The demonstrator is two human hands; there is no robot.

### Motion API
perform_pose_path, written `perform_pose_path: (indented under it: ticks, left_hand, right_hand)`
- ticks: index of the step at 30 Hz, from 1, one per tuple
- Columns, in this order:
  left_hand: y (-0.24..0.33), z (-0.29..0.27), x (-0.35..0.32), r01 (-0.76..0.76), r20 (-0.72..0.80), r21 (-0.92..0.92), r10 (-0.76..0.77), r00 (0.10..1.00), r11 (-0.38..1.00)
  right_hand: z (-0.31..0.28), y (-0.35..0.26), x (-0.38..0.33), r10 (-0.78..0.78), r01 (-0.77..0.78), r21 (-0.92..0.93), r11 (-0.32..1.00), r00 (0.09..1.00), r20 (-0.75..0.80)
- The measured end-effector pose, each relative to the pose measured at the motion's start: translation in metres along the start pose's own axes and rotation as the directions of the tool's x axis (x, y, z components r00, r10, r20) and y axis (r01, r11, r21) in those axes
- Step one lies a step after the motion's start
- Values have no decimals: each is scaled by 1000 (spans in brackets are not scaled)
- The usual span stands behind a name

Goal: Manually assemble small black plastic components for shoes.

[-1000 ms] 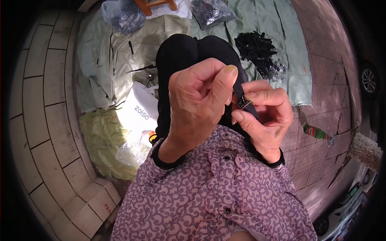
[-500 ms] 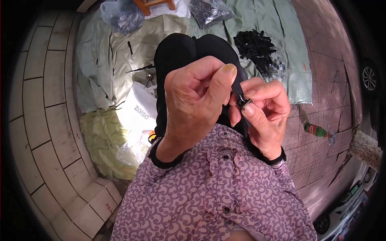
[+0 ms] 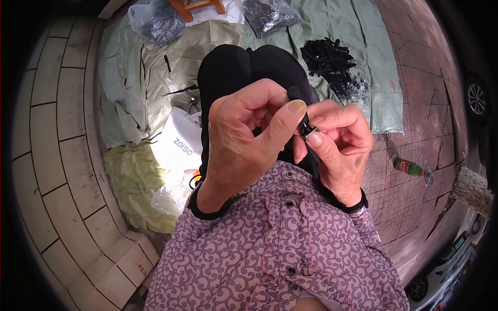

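Note:
Above my lap, both hands are closed on one narrow black strap [image 3: 295, 94] with a small metal buckle [image 3: 311, 131]. My left hand [image 3: 246, 142] pinches the strap between thumb and forefinger, and a short flat end sticks up past the thumb. Thumb and fingertips of my right hand [image 3: 345, 142] grip the buckle. Part of the strap passes through or beside the buckle; fingers hide exactly how. A dark tail of strap seems to hang below the right hand.
Past my knees, a pile of black straps [image 3: 327, 56] and loose buckles [image 3: 358, 89] lies on a green sheet [image 3: 386, 103]. Bags of small parts [image 3: 271, 16] and a wooden stool [image 3: 197, 9] stand beyond. A white bag [image 3: 176, 137] lies left, a green bottle [image 3: 408, 167] right.
My left hand has shifted slightly left and its thumb has lowered. The strap's end now shows above that thumb. The buckle has turned a little in my right fingers.

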State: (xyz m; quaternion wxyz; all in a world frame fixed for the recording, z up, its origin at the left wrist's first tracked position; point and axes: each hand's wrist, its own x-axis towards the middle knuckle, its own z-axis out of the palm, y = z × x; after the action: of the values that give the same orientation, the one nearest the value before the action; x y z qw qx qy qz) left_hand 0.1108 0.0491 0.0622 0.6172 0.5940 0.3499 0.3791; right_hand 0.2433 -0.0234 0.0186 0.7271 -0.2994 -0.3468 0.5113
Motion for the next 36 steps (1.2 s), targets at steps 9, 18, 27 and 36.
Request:
perform_pose_path:
  ticks: [9, 18, 27, 36]
  left_hand:
    - [-5, 1, -1, -85, -1, -24, 85, 996, 996]
    - [-4, 3, -5, -71, -77, -2, 71, 995, 997]
    - [-5, 0, 1, -131, -38, 77, 134, 990, 988]
    - [-8, -5, 4, -146, 1, 198, 148, 989, 969]
  right_hand:
    - [3, 0, 1, 16, -16, -11, 1000, 1000, -23]
    - [5, -3, 1, 52, -53, -2, 999, 997, -64]
    - [3, -9, 2, 44, -50, -106, 993, 998, -55]
    - [-1, -12, 4, 96, -98, -115, 988, 995, -29]
